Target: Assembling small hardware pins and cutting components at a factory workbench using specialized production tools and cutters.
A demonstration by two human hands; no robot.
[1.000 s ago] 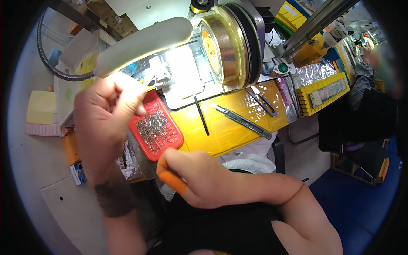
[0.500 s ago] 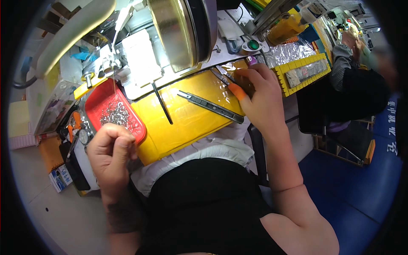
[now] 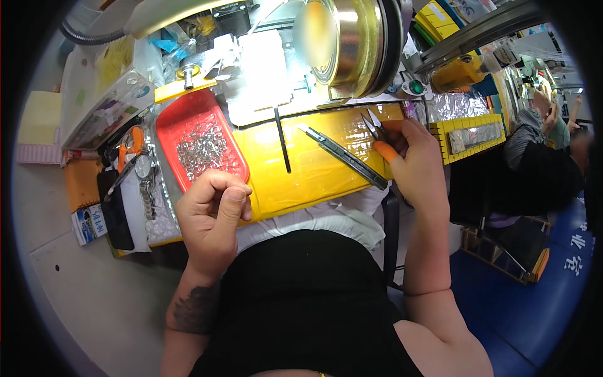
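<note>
My right hand (image 3: 418, 160) is closed around a pair of small thread snips (image 3: 372, 123), whose pointed blades stick out to the left, slightly apart. Something orange covers its thumb tip. Low at the front left, my left hand (image 3: 213, 220) is pinched, thumb against the curled index finger; anything between them is too small to see. Just beyond it a red tray (image 3: 173, 119) holds many small shiny metal pieces (image 3: 201, 151). A grey-black utility knife (image 3: 345, 157) lies slanting on the yellow taped board (image 3: 270, 198), beside a thin black stick (image 3: 282, 141).
A big brass-coloured round machine part (image 3: 352, 50) stands behind the board, by a brightly lit white block (image 3: 259, 69). Farther right is a yellow ridged holder (image 3: 471, 135). A wristwatch (image 3: 146, 176) and a black phone-like slab (image 3: 114, 210) lie at left. Another person (image 3: 546, 151) sits far right.
My right hand has picked up the snips, which lay by its fingers on the board. My left hand stays pinched near the red tray. The whole view has shifted, with the bench appearing farther right.
</note>
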